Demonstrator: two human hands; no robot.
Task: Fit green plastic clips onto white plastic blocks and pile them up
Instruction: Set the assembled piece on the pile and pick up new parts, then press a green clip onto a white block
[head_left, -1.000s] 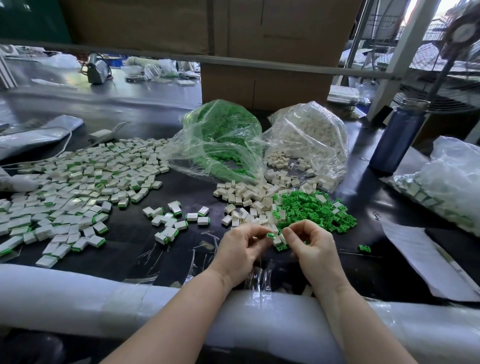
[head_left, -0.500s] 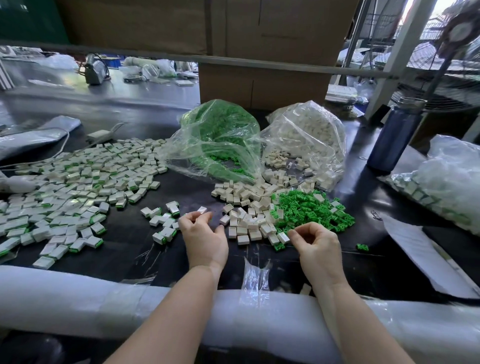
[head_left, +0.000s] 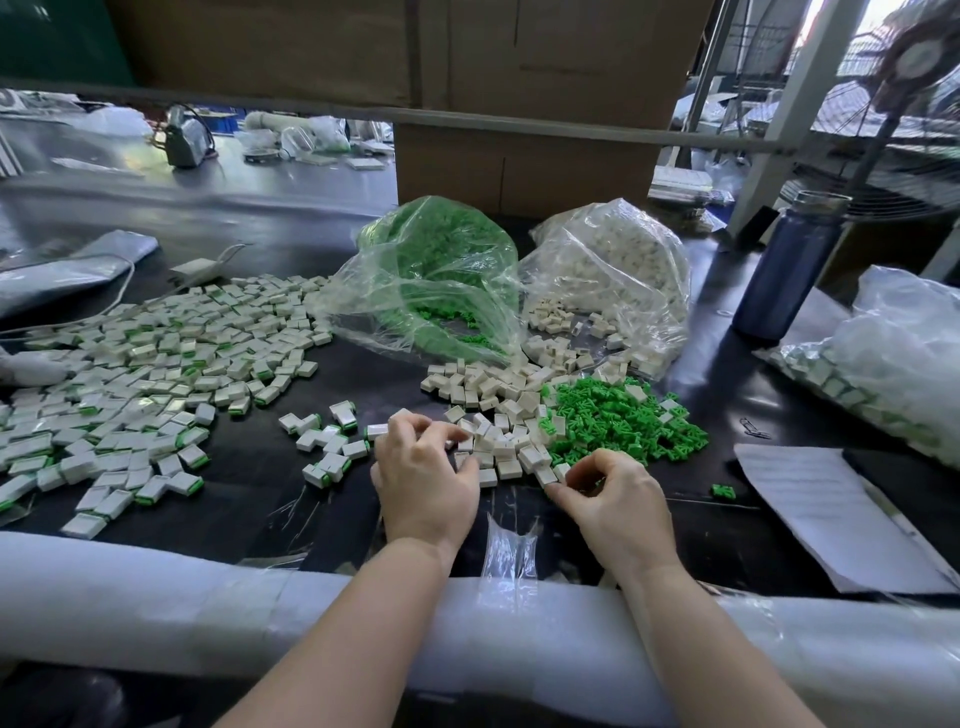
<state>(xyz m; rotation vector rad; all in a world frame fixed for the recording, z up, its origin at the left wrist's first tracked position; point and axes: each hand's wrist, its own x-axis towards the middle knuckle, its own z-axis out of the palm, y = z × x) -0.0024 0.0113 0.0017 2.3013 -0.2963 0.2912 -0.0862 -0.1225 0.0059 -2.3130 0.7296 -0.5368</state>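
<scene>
White blocks (head_left: 498, 415) lie loose mid-table, green clips (head_left: 618, 421) heaped just to their right. L hand (head_left: 423, 478) curls fingertips onto blocks; firm hold unclear. R hand (head_left: 613, 493) pinches at pile's near edge, contents can't tell. Finished pile (head_left: 140, 374) left.

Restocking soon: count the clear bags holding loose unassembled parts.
2: bag of green clips behind the loose piles, bag of white blocks to its right. Others may be hidden.
</scene>
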